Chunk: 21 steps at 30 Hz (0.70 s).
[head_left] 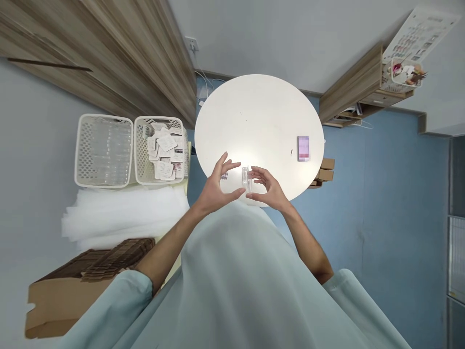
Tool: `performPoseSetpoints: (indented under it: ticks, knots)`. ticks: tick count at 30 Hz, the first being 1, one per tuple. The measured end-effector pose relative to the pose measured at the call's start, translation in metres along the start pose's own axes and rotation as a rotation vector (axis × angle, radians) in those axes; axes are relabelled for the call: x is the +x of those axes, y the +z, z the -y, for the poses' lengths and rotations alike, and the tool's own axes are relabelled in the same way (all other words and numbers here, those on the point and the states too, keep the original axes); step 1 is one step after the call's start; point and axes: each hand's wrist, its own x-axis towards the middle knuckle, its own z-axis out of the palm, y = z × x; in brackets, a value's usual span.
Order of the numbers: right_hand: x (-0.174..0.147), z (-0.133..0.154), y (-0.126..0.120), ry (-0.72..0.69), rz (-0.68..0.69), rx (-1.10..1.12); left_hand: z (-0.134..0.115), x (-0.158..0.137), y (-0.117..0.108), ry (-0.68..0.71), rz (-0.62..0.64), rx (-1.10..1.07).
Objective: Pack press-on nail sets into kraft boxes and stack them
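Observation:
A small clear plastic case (245, 179) rests near the front edge of the round white table (254, 111). To its left, my left hand (215, 188) is open, thumb and fingers spread wide apart. Beneath those fingers lies a small dark-patterned item (224, 176), partly covered and too small to name. My right hand (269, 189) curves around the case's right side, fingers and thumb apart. Its fingertips overlap the case's right edge; whether they touch it I cannot tell.
A purple box (303, 148) lies on the table's right side. At left stand a white basket of clear plastic pieces (104, 184), a basket of white cards (160, 182), white sheets (123, 213) and a cardboard box (54, 303). Brown cartons (327, 169) sit beyond the table's right edge.

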Motion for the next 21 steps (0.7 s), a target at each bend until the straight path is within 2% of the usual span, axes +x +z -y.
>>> performPoseSetpoints:
  ticks: [5, 10, 16, 21]
  knots:
    - [-0.01, 0.0, -0.017, -0.03, 0.028, -0.029, -0.003, 0.008, 0.017, -0.046, 0.01, -0.021]
    - [-0.012, -0.003, -0.026, -0.041, 0.032, -0.026, -0.003, 0.011, 0.023, -0.07, 0.006, -0.02]
    - [-0.014, -0.005, -0.026, -0.047, 0.073, 0.032, -0.01, 0.011, 0.028, -0.02, 0.042, 0.021]
    - [-0.017, -0.007, -0.019, -0.033, 0.04, 0.027, -0.006, 0.007, 0.028, -0.035, 0.006, 0.016]
